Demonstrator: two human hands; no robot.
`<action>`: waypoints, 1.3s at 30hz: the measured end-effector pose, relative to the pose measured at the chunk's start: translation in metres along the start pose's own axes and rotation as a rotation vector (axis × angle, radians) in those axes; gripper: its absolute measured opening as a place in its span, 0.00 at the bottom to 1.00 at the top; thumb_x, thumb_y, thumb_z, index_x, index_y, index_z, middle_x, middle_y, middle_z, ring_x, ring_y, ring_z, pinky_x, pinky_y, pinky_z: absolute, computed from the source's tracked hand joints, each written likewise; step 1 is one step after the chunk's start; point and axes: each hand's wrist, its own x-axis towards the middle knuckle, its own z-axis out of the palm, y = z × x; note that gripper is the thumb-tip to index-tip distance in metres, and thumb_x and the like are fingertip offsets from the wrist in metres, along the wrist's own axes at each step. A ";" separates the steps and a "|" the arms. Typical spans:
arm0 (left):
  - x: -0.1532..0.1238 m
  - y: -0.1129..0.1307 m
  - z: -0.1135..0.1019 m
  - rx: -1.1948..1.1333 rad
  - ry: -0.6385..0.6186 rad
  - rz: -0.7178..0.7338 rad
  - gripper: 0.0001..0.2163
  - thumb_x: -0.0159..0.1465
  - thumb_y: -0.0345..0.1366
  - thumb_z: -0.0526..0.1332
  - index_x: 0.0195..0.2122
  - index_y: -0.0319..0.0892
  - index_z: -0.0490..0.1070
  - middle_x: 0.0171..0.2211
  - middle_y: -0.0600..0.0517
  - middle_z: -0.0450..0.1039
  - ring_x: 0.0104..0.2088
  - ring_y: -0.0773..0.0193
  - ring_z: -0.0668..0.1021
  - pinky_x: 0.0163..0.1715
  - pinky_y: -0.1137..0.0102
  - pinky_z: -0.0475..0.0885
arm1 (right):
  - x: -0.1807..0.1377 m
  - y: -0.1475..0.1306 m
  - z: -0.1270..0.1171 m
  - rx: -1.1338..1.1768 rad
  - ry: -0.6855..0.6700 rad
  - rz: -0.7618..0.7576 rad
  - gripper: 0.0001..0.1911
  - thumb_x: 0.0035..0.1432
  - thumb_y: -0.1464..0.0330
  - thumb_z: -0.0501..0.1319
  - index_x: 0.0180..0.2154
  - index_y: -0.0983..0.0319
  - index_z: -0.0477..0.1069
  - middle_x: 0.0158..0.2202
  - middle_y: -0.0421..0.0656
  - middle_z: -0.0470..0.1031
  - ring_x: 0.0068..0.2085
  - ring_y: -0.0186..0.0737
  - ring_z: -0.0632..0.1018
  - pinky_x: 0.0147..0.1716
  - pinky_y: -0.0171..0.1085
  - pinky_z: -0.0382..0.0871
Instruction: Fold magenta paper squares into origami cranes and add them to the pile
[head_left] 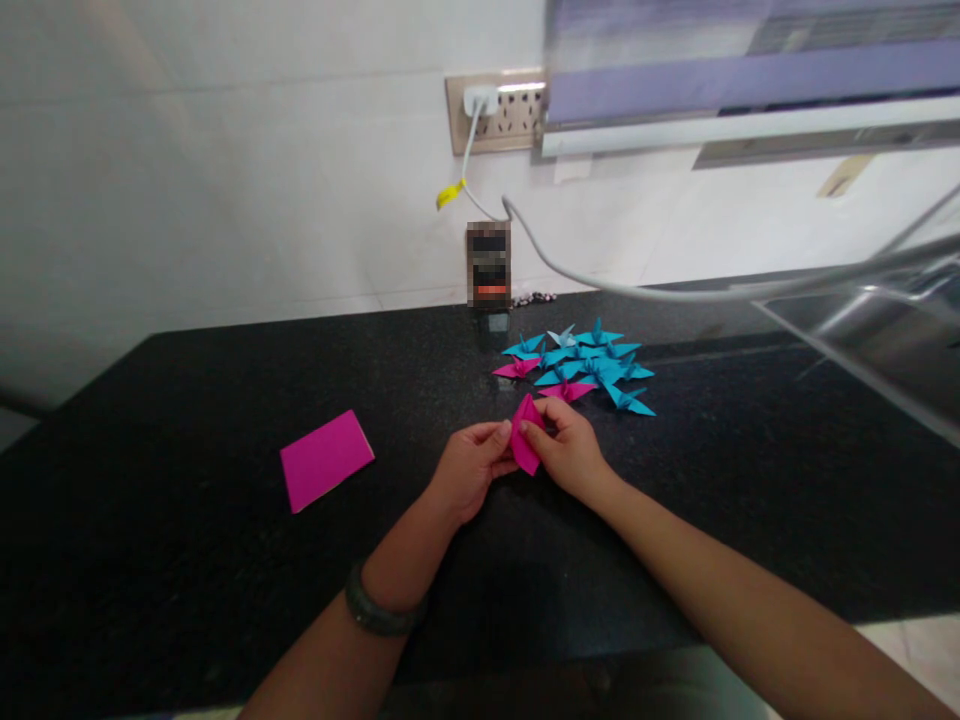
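Note:
A partly folded magenta paper piece (525,437) is held just above the black countertop (187,560) between both my hands. My left hand (469,473) pinches its left edge with thumb and fingers closed. My right hand (568,447) grips its right side, fingers curled round it. Just beyond the hands lies a pile of several finished paper cranes (592,365), mostly blue, with two magenta ones (517,369) among them.
A flat stack of magenta paper (325,459) lies to the left on the counter. A phone (489,265) leans against the white wall, with a cable running to a wall socket (495,110). A metal rack (862,290) stands at the right.

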 end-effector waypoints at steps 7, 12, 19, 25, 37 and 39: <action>0.002 -0.004 -0.001 0.079 0.097 0.071 0.13 0.44 0.39 0.69 0.25 0.34 0.73 0.22 0.52 0.73 0.22 0.69 0.74 0.27 0.71 0.71 | -0.002 0.002 0.005 0.034 -0.024 0.026 0.03 0.51 0.70 0.57 0.30 0.62 0.67 0.27 0.40 0.69 0.29 0.34 0.69 0.29 0.33 0.64; 0.002 -0.005 -0.002 0.162 0.136 0.104 0.12 0.44 0.39 0.69 0.23 0.35 0.72 0.19 0.54 0.71 0.20 0.71 0.72 0.23 0.74 0.70 | -0.003 -0.004 0.004 0.019 -0.044 0.013 0.04 0.52 0.70 0.56 0.30 0.63 0.68 0.27 0.40 0.68 0.28 0.33 0.69 0.29 0.32 0.63; 0.002 -0.006 -0.002 0.213 0.135 0.111 0.11 0.45 0.38 0.68 0.23 0.35 0.71 0.19 0.54 0.72 0.19 0.71 0.72 0.22 0.75 0.69 | 0.000 -0.013 -0.002 0.009 -0.040 -0.065 0.10 0.57 0.69 0.52 0.29 0.63 0.70 0.28 0.42 0.69 0.31 0.34 0.71 0.32 0.33 0.64; 0.003 -0.007 -0.002 0.253 0.157 0.130 0.10 0.45 0.37 0.68 0.22 0.36 0.70 0.17 0.54 0.71 0.17 0.73 0.71 0.19 0.77 0.67 | 0.000 -0.014 -0.005 0.006 -0.067 -0.067 0.13 0.58 0.67 0.51 0.27 0.64 0.70 0.26 0.42 0.68 0.29 0.33 0.70 0.30 0.33 0.63; 0.006 -0.004 -0.004 0.246 0.304 0.237 0.09 0.45 0.37 0.68 0.22 0.36 0.72 0.17 0.55 0.71 0.19 0.72 0.70 0.23 0.75 0.67 | -0.002 -0.010 0.004 0.274 -0.313 0.254 0.11 0.54 0.67 0.53 0.38 0.64 0.68 0.23 0.37 0.68 0.20 0.28 0.67 0.19 0.29 0.62; 0.006 -0.005 -0.004 0.265 0.302 0.255 0.09 0.45 0.37 0.67 0.21 0.36 0.72 0.17 0.55 0.70 0.19 0.72 0.70 0.23 0.76 0.66 | -0.002 -0.010 0.005 0.321 -0.328 0.287 0.10 0.54 0.68 0.53 0.37 0.65 0.68 0.22 0.37 0.66 0.19 0.27 0.66 0.18 0.29 0.61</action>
